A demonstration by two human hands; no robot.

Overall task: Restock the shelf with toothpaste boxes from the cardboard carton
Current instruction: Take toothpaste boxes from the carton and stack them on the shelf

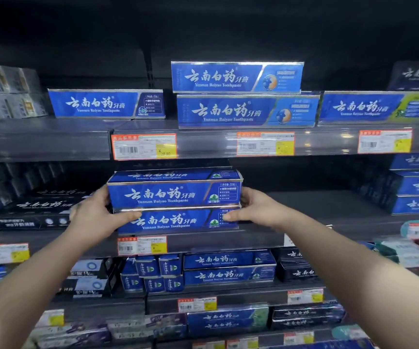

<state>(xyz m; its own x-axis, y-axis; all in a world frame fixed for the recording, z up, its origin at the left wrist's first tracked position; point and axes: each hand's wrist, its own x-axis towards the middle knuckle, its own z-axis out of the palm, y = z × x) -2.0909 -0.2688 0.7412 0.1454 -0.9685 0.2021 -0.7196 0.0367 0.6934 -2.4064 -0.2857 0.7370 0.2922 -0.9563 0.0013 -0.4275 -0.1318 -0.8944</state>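
Two blue toothpaste boxes are stacked at the front of the middle shelf (304, 230). The upper box (175, 193) sits on the lower box (178, 221). My left hand (97, 212) grips the stack's left end, thumb across the lower box's front. At the right end my right hand (251, 207) holds the stack, its thumb on the lower box too. The cardboard carton is out of view.
The top shelf (52, 139) carries more blue boxes: one at the left (105, 104), two stacked in the middle (241, 94), one at the right (374, 107). Black boxes (39, 210) lie left of my stack, blue ones (417, 185) far right. Lower shelves hold several mixed boxes.
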